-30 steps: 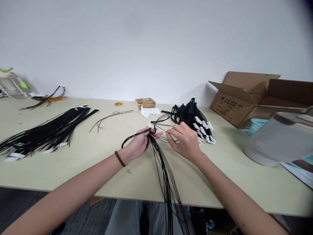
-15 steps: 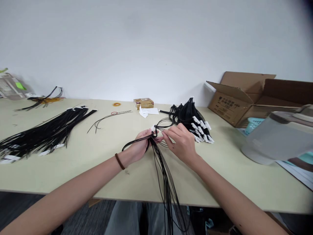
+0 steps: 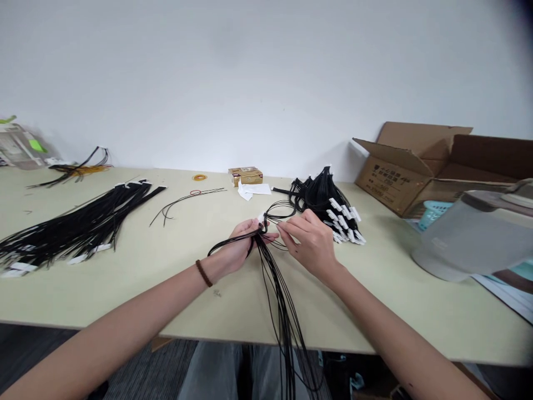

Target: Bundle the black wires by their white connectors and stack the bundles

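Note:
My left hand (image 3: 240, 243) is closed around a bundle of thin black cables (image 3: 283, 311) that hangs over the table's front edge toward my lap. My right hand (image 3: 310, 240) pinches a single black cable loop (image 3: 280, 209) right beside the left thumb. A brown bead bracelet (image 3: 204, 273) sits on my left wrist. Just behind my right hand lies a heap of black cables with white connectors (image 3: 328, 203).
A long spread of black cables (image 3: 79, 225) lies at the left, a few loose cables (image 3: 183, 203) behind it. A small brown box (image 3: 245, 175), white paper (image 3: 254, 189), an orange rubber band (image 3: 199, 177), an open cardboard box (image 3: 420, 166) and a grey container (image 3: 466, 236) stand on the beige table (image 3: 125, 289).
My right hand has moved left, closing on the left hand, and now pinches the cable loop at the bundle's top. The left hand keeps its hold.

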{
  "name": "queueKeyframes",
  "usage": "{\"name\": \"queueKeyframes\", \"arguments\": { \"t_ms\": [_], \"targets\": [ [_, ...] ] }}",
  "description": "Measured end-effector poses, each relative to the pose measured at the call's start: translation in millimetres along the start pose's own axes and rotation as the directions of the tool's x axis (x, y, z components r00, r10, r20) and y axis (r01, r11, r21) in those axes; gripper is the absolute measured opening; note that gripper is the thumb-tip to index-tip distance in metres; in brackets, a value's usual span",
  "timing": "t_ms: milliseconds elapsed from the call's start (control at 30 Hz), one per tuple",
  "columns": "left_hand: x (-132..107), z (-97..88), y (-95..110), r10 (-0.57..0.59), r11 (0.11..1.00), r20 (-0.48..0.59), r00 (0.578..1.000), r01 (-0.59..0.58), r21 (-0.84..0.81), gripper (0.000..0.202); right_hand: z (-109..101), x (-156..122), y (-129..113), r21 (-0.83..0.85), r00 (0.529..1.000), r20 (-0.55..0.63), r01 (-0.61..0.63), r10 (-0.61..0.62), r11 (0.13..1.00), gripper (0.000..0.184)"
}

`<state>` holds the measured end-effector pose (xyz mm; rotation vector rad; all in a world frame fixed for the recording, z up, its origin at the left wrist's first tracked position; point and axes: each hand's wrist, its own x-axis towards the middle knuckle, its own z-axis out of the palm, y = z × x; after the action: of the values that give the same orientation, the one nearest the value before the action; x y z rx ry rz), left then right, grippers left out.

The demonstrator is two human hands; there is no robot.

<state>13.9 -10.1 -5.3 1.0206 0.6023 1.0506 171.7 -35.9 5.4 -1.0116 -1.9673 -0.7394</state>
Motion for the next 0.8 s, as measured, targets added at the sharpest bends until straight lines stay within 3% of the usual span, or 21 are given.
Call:
{"name": "queueKeyframes", "arguments": {
  "t_ms": [300, 533, 800],
  "targets": [
    [-2.2, -0.1, -5.6, 0.029, 0.996, 0.073, 0.997, -0.035, 0.084, 0.026, 4.3, -1.0, -4.7, 0.017, 0.999, 0.041, -0.012, 0.012, 1.0, 0.015],
    [-3.0, -1.7, -8.5, -0.005, 0.989, 0.113, 0.994, -0.012, 0.149, 0.025, 10.3, -4.3, -5.4, 0.267, 0.984, 0.18, -0.062, 0.014, 0.962, 0.013],
    [-2.2, -0.7, -6.3, -0.021, 0.992, 0.118, 0.993, 0.006, 0.124, 0.025, 12.0, -4.7, -3.8, 0.394, 0.981, 0.193, -0.11, 0.034, 0.913, 0.015]
  ]
}}
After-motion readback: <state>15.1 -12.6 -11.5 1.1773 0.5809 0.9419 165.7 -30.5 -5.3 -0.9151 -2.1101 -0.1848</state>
